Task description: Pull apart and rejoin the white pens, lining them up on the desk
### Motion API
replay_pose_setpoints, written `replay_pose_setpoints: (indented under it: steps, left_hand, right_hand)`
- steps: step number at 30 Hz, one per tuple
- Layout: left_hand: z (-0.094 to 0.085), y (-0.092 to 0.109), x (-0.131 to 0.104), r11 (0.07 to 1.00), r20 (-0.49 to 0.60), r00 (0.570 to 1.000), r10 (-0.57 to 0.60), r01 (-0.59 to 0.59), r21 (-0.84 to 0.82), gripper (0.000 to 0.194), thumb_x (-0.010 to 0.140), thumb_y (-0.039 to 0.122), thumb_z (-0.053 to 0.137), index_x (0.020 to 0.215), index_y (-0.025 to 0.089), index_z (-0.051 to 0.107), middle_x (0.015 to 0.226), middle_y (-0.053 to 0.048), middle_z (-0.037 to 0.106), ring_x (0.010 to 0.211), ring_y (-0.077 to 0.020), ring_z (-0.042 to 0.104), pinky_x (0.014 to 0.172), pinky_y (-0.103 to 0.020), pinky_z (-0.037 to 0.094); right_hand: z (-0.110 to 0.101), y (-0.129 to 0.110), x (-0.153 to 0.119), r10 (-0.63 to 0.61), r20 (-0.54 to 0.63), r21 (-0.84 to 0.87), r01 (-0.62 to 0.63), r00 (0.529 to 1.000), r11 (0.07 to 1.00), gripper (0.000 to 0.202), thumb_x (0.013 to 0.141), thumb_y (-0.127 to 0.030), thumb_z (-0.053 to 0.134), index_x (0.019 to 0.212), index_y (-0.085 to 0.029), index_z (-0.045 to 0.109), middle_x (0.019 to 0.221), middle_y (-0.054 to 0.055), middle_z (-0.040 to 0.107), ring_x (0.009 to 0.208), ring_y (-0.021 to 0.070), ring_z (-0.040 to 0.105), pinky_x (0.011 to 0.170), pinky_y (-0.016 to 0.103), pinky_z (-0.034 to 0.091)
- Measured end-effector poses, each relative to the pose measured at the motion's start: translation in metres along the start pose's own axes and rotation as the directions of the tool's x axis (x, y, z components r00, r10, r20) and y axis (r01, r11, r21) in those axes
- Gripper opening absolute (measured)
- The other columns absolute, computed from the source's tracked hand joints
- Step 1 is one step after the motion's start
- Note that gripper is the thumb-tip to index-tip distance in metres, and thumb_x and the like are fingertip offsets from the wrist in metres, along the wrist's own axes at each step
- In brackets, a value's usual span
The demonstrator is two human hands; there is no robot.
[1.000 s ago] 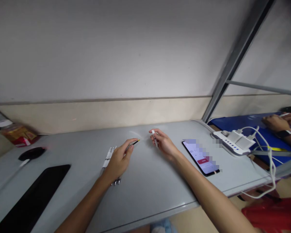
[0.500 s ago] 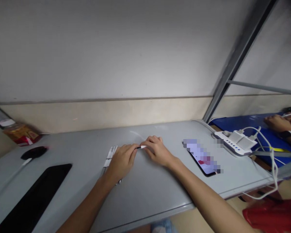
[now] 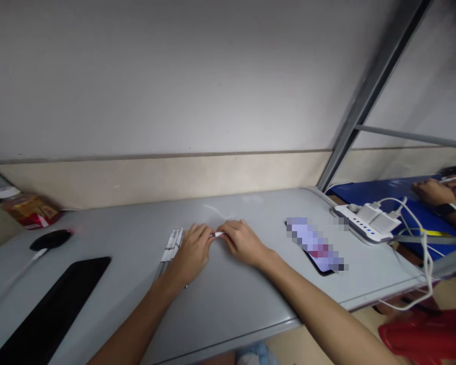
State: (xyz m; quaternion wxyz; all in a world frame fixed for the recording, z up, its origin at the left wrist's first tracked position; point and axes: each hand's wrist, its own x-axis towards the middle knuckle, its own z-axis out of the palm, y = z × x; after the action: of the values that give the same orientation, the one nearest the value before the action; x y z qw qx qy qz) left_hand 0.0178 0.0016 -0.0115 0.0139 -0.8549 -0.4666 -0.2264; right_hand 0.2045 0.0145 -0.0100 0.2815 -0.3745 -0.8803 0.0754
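Observation:
Above the middle of the grey table [image 3: 228, 314], my left hand [image 3: 192, 256] and my right hand [image 3: 243, 242] meet with their fingertips almost together. Between them shows a short piece of a slim white pen [image 3: 218, 234], with a dark bit at the left fingers. Both hands pinch it, the left from one end and the right from the other; most of it is hidden by fingers. Several white and grey pens [image 3: 172, 247] lie side by side on the table, partly covered by my left hand and wrist.
A black phone-like slab [image 3: 57, 309], a black round charger [image 3: 50, 240] and a bottle [image 3: 30, 209] are at left. At right lie a lit phone [image 3: 313, 246] and a power strip [image 3: 365, 223] with white cables. Beyond the metal frame, another person's hands [image 3: 435, 192] rest over a blue table.
My fingertips have drawn closer together, so less of the pen shows between them. My right hand has shifted slightly left and down. The pens on the table stay put.

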Motion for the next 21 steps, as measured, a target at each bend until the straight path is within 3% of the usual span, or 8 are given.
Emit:
replay_pose_setpoints:
  steps: [3,6,10,12,15,16,18,21]
  left_hand:
    - [-0.002,0.002,0.0,1.0,-0.033,0.999,0.017,-0.017,0.006,0.027,0.098,0.029,0.035,0.094,0.019,0.059,0.092,-0.006,0.06,0.089,-0.0222,0.049,0.08,-0.037,0.039]
    - [-0.005,0.002,0.001,0.998,-0.093,0.995,-0.048,0.043,-0.052,0.026,0.097,0.032,0.037,0.103,0.021,0.059,0.102,-0.006,0.062,0.096,-0.0222,0.052,0.085,-0.038,0.039]
    - [-0.01,-0.002,0.002,0.965,-0.034,0.977,-0.209,0.201,-0.169,0.035,0.097,0.031,0.03,0.08,0.02,0.058,0.074,-0.002,0.062,0.072,-0.0182,0.057,0.073,-0.033,0.042]
    - [-0.013,-0.003,0.003,0.95,-0.045,0.978,-0.203,0.185,-0.25,0.028,0.095,0.031,0.037,0.078,0.021,0.057,0.072,-0.001,0.061,0.07,-0.0168,0.057,0.071,-0.031,0.043]
    - [-0.014,-0.001,0.004,0.935,-0.149,0.978,-0.146,0.087,-0.344,0.013,0.087,0.032,0.053,0.09,0.021,0.057,0.094,-0.003,0.063,0.09,-0.0176,0.058,0.081,-0.03,0.044]
    - [-0.014,-0.001,0.005,0.929,-0.169,0.973,-0.159,0.09,-0.36,0.019,0.084,0.035,0.058,0.096,0.02,0.057,0.099,-0.004,0.063,0.093,-0.0181,0.058,0.082,-0.03,0.045]
    - [-0.014,-0.001,0.005,0.907,-0.147,0.958,-0.245,0.173,-0.385,0.027,0.084,0.039,0.058,0.102,0.02,0.056,0.097,-0.004,0.064,0.087,-0.0175,0.059,0.078,-0.03,0.045]
    - [-0.014,-0.003,0.004,0.87,-0.024,0.942,-0.335,0.299,-0.391,0.03,0.094,0.04,0.039,0.086,0.02,0.059,0.07,0.001,0.061,0.064,-0.0147,0.057,0.066,-0.029,0.044]
  right_hand:
    - [-0.001,0.001,0.001,0.0,0.014,0.009,0.0,1.0,1.0,0.028,0.101,-0.025,0.036,0.108,-0.016,0.061,0.097,0.008,0.067,0.087,0.0167,0.059,0.077,0.028,0.037]
    - [-0.003,0.001,0.0,0.031,0.002,-0.035,-0.031,1.0,0.999,0.026,0.1,-0.023,0.037,0.108,-0.016,0.061,0.098,0.008,0.066,0.088,0.0168,0.059,0.076,0.028,0.036]
    - [-0.006,0.002,0.0,0.051,-0.029,-0.09,-0.053,0.998,0.994,0.022,0.098,-0.022,0.041,0.105,-0.018,0.061,0.095,0.007,0.065,0.086,0.0172,0.058,0.076,0.03,0.035]
    - [-0.007,0.004,0.0,0.045,-0.03,-0.078,-0.047,0.999,0.996,0.023,0.099,-0.022,0.04,0.105,-0.018,0.061,0.095,0.007,0.065,0.086,0.0169,0.057,0.076,0.03,0.035]
    - [-0.008,0.007,-0.001,0.03,-0.026,-0.03,-0.031,0.999,0.999,0.023,0.099,-0.022,0.039,0.107,-0.017,0.061,0.097,0.006,0.065,0.088,0.0162,0.057,0.078,0.029,0.036]
    - [-0.009,0.007,-0.001,0.028,-0.028,-0.02,-0.028,0.999,0.999,0.023,0.099,-0.022,0.039,0.107,-0.017,0.06,0.098,0.006,0.065,0.089,0.0162,0.057,0.078,0.028,0.036]
    - [-0.009,0.007,-0.001,0.03,-0.037,-0.017,-0.031,0.999,0.999,0.023,0.099,-0.022,0.04,0.107,-0.017,0.061,0.097,0.007,0.065,0.088,0.0163,0.057,0.078,0.029,0.036]
    - [-0.009,0.008,-0.001,0.033,-0.044,-0.026,-0.034,0.998,0.999,0.023,0.098,-0.022,0.04,0.106,-0.018,0.061,0.095,0.007,0.064,0.086,0.0163,0.057,0.077,0.029,0.036]
